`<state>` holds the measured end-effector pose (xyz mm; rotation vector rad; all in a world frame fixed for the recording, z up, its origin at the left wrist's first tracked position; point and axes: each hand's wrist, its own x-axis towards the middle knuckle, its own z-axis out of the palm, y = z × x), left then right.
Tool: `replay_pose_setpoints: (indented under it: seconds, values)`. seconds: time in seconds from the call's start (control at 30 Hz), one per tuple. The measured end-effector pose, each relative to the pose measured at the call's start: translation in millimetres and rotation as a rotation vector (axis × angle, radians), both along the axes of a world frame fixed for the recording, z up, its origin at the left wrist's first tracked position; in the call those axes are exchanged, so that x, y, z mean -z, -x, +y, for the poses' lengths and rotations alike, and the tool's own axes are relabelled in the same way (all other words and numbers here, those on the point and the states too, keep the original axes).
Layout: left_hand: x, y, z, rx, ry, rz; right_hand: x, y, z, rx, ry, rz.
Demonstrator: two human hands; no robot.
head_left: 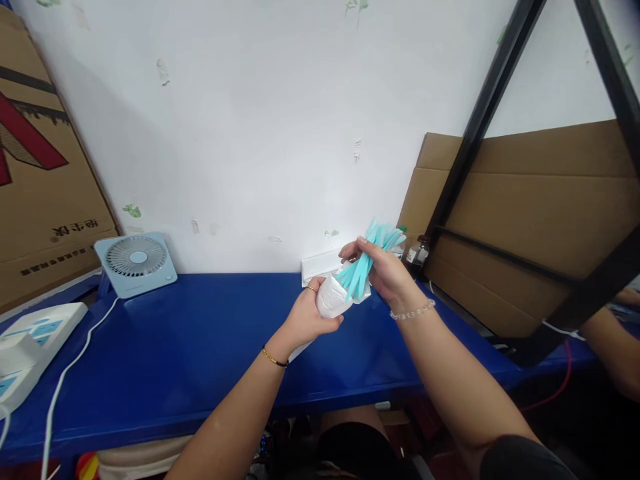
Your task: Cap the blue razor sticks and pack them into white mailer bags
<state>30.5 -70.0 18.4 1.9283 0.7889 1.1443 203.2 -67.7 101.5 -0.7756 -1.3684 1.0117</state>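
Observation:
My left hand (304, 319) is closed around a crinkled white bag (332, 299), which is tilted over the blue table with its mouth toward the right. A bundle of turquoise strips (357, 272) is gripped in my right hand (386, 272). The strips' lower ends are at the bag's mouth; whether they go inside I cannot tell. Their upper ends fan out past my right fingers. Behind my hands, a white folded item (315, 265) rests against the wall.
The blue table (200, 347) carries a light blue fan (137, 263) and a white power strip (35, 343) with cables at left. Small bottles (418, 253) stand at the back right beside a black metal frame (463, 160) and cardboard (540, 240). Another person's arm (613, 347) shows far right.

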Motion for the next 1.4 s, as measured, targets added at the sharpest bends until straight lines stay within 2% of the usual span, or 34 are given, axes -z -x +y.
replay_pose_setpoints:
  seconds: [0.1, 0.23, 0.4, 0.53, 0.73, 0.87, 1.03, 1.13, 1.3, 1.4]
  values:
    - [1.5, 2.3, -0.1, 0.043, 0.006, 0.012, -2.2, -4.5, 8.7, -0.034, 0.075, 0.04]
    - [6.1, 5.5, 3.5, 0.091, 0.012, 0.023, -1.4, -7.6, 15.0, -0.039, 0.081, 0.052]
    - [9.1, 5.4, 7.5, 0.149, 0.062, -0.026, 3.3, 2.1, 3.0, 0.006, -0.051, -0.042]
    - [10.1, 4.6, 7.8, 0.192, 0.1, -0.077, 4.2, 11.0, -5.7, -0.042, -0.058, -0.167]
    - [8.9, 5.9, 7.5, 0.264, 0.179, -0.17, -1.0, 14.3, -1.7, 0.056, -0.173, -0.023]
    - [6.6, 3.1, 6.6, 0.255, 0.193, -0.217, 3.6, 19.9, -6.2, 0.109, -0.146, -0.041]
    - [8.4, -0.1, 7.2, 0.237, 0.192, -0.207, 4.0, 14.1, -12.8, -0.081, 0.009, -0.243]
    - [10.1, -0.2, 8.3, 0.209, 0.18, -0.189, -0.7, 5.3, -12.8, -0.132, 0.039, -0.223]
    - [9.9, -0.9, 8.6, 0.221, 0.171, -0.178, 1.2, 2.6, -11.7, -0.094, -0.018, -0.157]
    - [11.0, -2.0, 8.4, 0.243, 0.177, -0.178, 6.9, 4.9, -11.8, -0.005, -0.058, -0.249]
